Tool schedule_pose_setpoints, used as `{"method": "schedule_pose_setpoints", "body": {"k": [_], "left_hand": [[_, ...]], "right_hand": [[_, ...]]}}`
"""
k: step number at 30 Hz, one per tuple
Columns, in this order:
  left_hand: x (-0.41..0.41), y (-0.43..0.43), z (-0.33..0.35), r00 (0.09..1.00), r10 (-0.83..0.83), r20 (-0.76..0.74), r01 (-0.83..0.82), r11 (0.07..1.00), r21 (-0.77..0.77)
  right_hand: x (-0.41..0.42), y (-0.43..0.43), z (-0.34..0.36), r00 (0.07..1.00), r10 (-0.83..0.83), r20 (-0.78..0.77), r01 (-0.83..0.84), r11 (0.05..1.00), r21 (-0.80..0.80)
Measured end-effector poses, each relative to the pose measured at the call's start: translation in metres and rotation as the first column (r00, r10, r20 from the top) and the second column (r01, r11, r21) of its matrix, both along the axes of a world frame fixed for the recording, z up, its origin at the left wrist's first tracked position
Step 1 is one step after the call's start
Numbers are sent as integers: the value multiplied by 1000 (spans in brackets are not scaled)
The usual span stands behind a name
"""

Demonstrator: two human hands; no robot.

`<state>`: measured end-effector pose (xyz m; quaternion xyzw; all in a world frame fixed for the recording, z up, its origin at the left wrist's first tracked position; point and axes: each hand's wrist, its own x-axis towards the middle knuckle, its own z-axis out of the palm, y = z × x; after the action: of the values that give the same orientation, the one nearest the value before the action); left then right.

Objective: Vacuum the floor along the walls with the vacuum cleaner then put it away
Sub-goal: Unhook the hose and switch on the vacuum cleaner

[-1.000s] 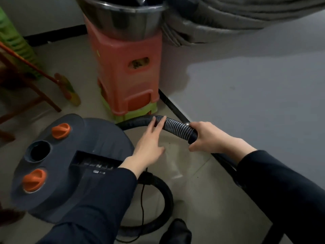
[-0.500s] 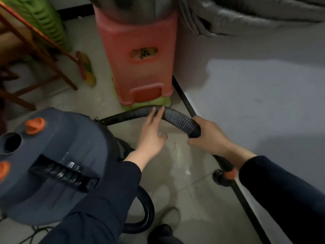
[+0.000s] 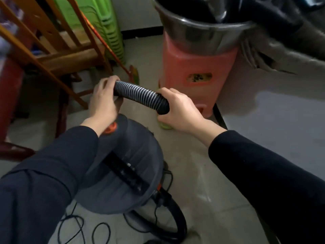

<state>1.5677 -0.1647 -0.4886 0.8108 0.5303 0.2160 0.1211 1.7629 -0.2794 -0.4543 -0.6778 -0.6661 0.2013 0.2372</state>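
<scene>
The hose has come up off the floor since half a second ago. Then it arched low in front of the stool; now a ribbed stretch of it is held level above the far edge of the vacuum. The left hand, which lay on the hose with straight fingers, now has its fingers curled round the hose's left end. The right hand keeps its clenched grasp on the other end of that stretch, thumb underneath. Both arms are in dark sleeves.

The vacuum, a round dark grey drum, stands on the floor directly under the left forearm, and the view now looks down on its lid. Nearer than the vacuum, a thin black cord lies in loose loops on the pale tiles. More of the hose curves round the vacuum's near right side. An orange knob shows on the lid just below the left wrist.

Beyond the vacuum to the right stands the red plastic stool with a steel basin on top. Beyond it to the left is a wooden chair, with a broom slanting past it. Stacked green stools stand farthest back. Right of the vacuum a grey wall meets the floor at a black skirting.
</scene>
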Motion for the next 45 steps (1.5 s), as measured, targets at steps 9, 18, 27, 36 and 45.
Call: {"method": "schedule_pose_setpoints", "body": {"k": [9, 18, 27, 36, 45], "left_hand": [[-175, -55, 20, 972, 58, -228, -75, 995, -68], [-232, -157, 22, 996, 84, -6, -84, 991, -103], [-153, -275, 24, 995, 5, 102, 30, 942, -336], [-99, -303, -16, 990, -67, 120, 124, 819, -560], [-140, -261, -41, 975, 38, 219, 109, 776, -621]], "right_hand": [[-109, 19, 13, 919, 303, 252, -302, 952, -45], [-155, -30, 13, 800, 461, 386, -491, 871, -22], [-89, -126, 37, 723, 441, 532, -467, 879, -94], [-45, -184, -10, 838, 414, 356, -231, 860, -454], [-87, -116, -24, 980, 198, -27, -177, 800, -574]]}}
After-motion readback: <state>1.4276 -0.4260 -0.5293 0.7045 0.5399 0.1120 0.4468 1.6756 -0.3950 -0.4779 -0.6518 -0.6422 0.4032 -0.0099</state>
